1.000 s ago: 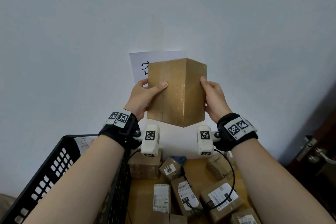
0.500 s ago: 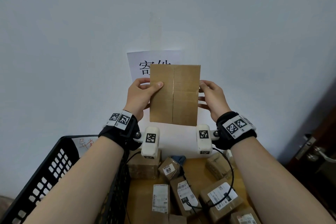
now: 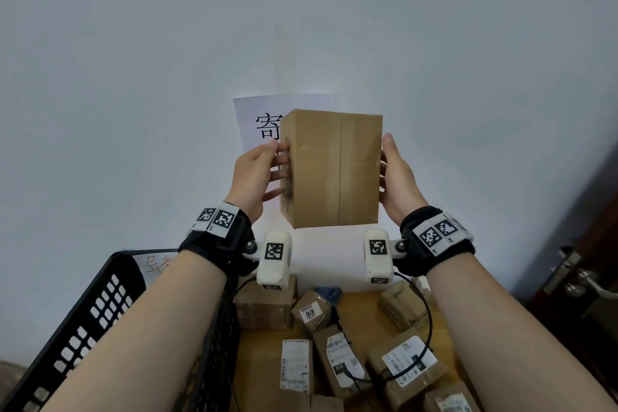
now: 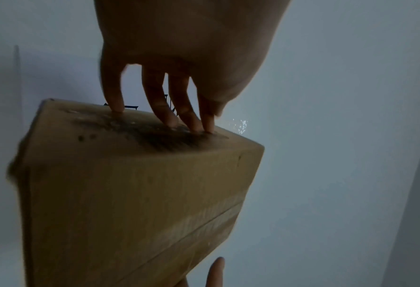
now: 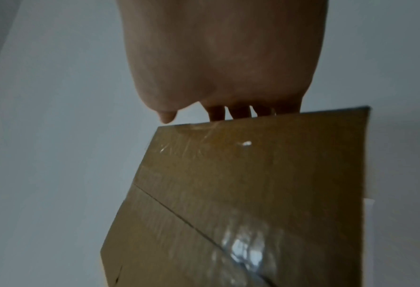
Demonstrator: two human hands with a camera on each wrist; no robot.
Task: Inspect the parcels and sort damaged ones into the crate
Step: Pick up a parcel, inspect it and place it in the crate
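Observation:
I hold a plain brown cardboard parcel (image 3: 331, 170) up in front of the wall, between both hands. Its taped front seam faces me. A dark stain (image 3: 287, 177) runs down its narrow left side. My left hand (image 3: 257, 174) presses straight fingertips (image 4: 204, 124) onto that stained side (image 4: 159, 139). My right hand (image 3: 398, 177) lies against the parcel's right side, with its fingers (image 5: 216, 114) hidden behind the edge and its thumb beside the front corner. The black slotted crate (image 3: 100, 311) stands below my left forearm.
Several labelled parcels (image 3: 404, 365) lie on the wooden table (image 3: 354, 308) beneath my hands. A paper sign (image 3: 254, 114) hangs on the wall behind the held parcel. A dark door with a metal handle (image 3: 582, 281) is at the right.
The parcel has turned between my hands, from a corner view to flat, and now shows its stained left side. My left thumb has come off the front face.

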